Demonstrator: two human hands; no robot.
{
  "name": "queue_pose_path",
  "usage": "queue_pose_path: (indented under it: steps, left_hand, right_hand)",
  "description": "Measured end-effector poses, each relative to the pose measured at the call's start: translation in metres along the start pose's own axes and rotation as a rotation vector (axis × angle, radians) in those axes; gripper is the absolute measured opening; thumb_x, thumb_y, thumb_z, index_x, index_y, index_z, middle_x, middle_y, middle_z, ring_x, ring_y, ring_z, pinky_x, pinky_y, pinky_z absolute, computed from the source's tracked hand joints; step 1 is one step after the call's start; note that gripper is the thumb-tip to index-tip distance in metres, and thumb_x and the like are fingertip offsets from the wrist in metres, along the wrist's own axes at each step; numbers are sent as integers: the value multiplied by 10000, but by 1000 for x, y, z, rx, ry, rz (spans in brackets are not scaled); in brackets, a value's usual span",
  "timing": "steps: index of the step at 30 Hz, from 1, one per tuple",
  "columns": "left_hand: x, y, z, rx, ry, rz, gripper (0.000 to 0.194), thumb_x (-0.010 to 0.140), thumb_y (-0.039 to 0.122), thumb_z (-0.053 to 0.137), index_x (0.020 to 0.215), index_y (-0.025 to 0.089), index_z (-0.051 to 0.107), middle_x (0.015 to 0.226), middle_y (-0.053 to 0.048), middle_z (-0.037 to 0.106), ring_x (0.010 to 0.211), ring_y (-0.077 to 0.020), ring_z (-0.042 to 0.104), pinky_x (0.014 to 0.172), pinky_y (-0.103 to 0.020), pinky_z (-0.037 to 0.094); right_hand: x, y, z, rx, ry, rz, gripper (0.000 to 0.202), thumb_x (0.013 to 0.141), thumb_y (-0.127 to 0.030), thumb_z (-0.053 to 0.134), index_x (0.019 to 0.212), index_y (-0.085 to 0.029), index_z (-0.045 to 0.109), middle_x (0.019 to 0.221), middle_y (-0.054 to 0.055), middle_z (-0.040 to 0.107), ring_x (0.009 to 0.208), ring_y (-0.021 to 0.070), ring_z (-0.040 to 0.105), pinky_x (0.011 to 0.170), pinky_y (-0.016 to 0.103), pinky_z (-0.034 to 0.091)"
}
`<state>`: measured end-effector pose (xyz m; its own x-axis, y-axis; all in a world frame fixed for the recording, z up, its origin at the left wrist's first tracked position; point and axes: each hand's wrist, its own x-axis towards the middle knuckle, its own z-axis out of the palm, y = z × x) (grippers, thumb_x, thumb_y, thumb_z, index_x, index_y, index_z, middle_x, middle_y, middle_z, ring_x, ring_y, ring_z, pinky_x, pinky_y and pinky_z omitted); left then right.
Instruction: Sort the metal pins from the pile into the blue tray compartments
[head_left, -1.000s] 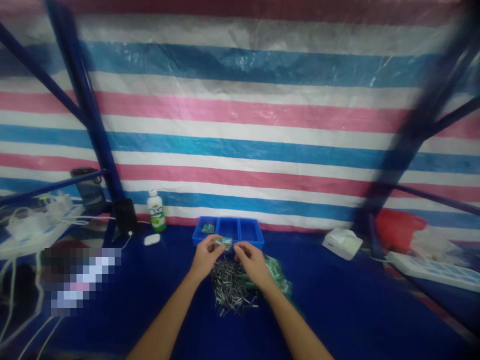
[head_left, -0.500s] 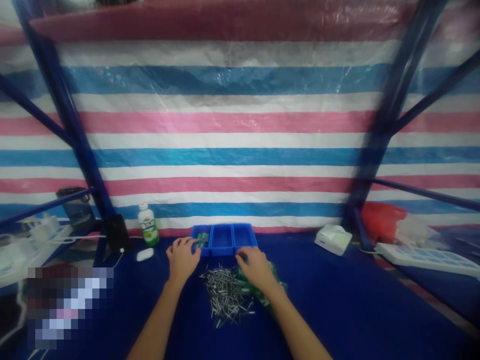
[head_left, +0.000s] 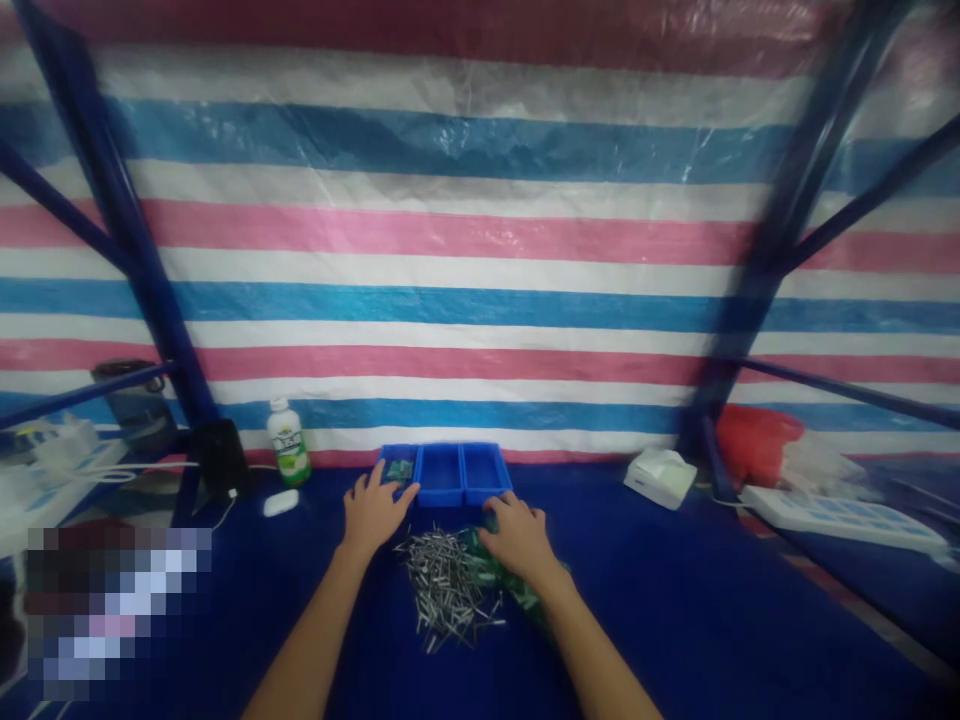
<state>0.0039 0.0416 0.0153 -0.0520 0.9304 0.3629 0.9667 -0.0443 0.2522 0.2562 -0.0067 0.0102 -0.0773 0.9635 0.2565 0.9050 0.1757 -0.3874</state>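
Note:
My left hand (head_left: 373, 512) is at the front left of a blue tray with three compartments (head_left: 441, 497). Its fingers are spread, and I see nothing held in them. Some small green pieces (head_left: 400, 470) lie in the left compartment, just beyond those fingers. My right hand (head_left: 519, 538) hovers over or rests on a pile of green pieces (head_left: 525, 592), partly covering it; I cannot tell whether it touches. Its fingers are bent but apart, with nothing visible between them. Between my forearms lies a heap of thin silver metal pins (head_left: 444, 590), against the green pile.
A white bottle with a green label (head_left: 289, 442) and a small white case (head_left: 281, 503) stand at the left, near a black box (head_left: 217, 457). A tissue pack (head_left: 660, 477) and a power strip (head_left: 840, 520) are at the right. Blue posts (head_left: 780, 230) flank the striped sheet.
My left hand has shifted slightly right, its fingers spreading wider. My right hand's fingers have opened somewhat over the green pile. The whole view has moved a little.

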Motion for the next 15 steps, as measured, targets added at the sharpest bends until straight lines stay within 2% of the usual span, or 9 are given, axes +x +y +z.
queue_pose_path:
  steps: [2, 4, 8, 11, 15]
  left_hand:
    - [2, -1, -1, 15, -39, -16, 607, 872, 696, 366, 1046, 258, 749, 1531, -77, 355, 1159, -373, 522, 965, -532, 378]
    - [4, -2, -1, 25, -48, -22, 640, 884, 694, 328, 1034, 240, 753, 1523, -76, 371, 1117, -352, 556, 942, -491, 414]
    - [4, -6, 0, -10, -37, -9, 622, 899, 670, 317, 1058, 250, 747, 1530, -53, 366, 1154, -351, 540, 937, -463, 437]
    - [4, -6, -1, -45, -43, -6, 594, 899, 664, 331, 1070, 269, 741, 1544, -29, 339, 1184, -352, 521, 929, -461, 449]
    - [3, -6, -1, -62, -38, -20, 642, 910, 659, 304, 992, 209, 754, 1544, -60, 332, 1197, -346, 522, 939, -448, 452]
  right_hand:
    - [0, -1, -1, -5, 7, 8, 244, 780, -282, 604, 1013, -226, 646, 1081, 76, 599, 961, 246, 575, 808, 360, 327]
    - [0, -1, -1, -4, 17, 14, 202, 778, -240, 587, 972, -211, 638, 1044, 72, 599, 870, 215, 594, 734, 315, 337]
    - [1, -1, 0, 45, 46, 37, 156, 776, -204, 568, 924, -201, 619, 974, 64, 612, 771, 193, 600, 635, 283, 319]
    - [2, -1, 1, 109, 90, 29, 153, 770, -183, 562, 912, -195, 617, 919, 62, 626, 784, 199, 601, 645, 277, 333]
    - [6, -1, 2, 254, 204, 15, 147, 752, -151, 543, 864, -195, 627, 839, 44, 631, 745, 186, 588, 666, 275, 372]
